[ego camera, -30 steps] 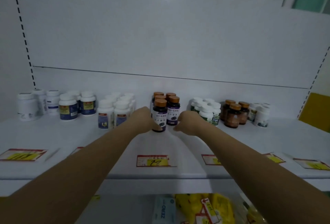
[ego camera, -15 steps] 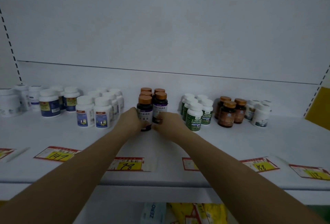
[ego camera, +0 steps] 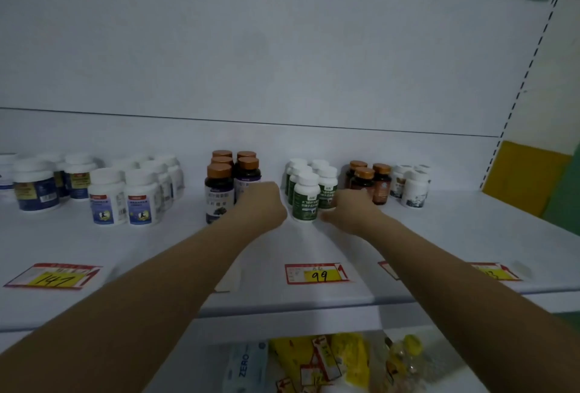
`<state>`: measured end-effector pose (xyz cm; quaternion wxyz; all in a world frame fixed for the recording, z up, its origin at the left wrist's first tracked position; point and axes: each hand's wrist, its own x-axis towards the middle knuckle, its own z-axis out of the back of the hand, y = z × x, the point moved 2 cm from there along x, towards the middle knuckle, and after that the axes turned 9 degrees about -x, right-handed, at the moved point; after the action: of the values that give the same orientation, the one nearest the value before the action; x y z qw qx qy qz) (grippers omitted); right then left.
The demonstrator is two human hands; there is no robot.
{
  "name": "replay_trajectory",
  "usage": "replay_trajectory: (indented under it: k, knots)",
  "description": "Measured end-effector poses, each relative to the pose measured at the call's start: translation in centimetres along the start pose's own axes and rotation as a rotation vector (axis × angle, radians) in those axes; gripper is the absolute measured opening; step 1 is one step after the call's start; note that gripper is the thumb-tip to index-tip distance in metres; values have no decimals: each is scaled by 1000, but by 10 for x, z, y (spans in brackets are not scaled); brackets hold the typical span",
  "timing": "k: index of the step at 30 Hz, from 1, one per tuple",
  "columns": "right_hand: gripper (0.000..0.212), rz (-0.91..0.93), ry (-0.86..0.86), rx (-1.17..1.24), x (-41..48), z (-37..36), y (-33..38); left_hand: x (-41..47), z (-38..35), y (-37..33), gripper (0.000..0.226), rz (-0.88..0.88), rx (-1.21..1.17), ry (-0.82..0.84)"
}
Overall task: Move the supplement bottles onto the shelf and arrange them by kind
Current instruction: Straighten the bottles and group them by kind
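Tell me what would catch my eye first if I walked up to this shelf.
Two bare arms stretch across the white shelf: the left hand at the dark bottles with copper caps, the right hand beside the white bottles with green labels. Along the back, bottles stand grouped by kind, and a yellow price tag marked 99 lies near the front edge.
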<state>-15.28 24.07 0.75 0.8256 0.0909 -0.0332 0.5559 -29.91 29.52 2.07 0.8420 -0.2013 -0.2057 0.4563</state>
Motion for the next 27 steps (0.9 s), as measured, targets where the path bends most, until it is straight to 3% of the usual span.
replay_trajectory:
  k: [2, 8, 17, 22, 27]
  knots:
    - [28, 7, -7, 35, 5, -6, -1, 4, -15, -8, 25, 4, -25, 79]
    - [31, 31, -77, 137, 21, -18, 0, 12, -28, -19, 31, -14, -70, 104]
    - [22, -36, -50, 13, 30, -17, -16, 20, -29, -15, 38, 11, -172, 119]
    - [12, -34, -5, -14, 41, -27, -14, 26, -30, -17, 37, -39, -109, 172]
    - [25, -51, 13, -7, 40, -27, -14, 27, -33, -15, 34, -37, -91, 164]
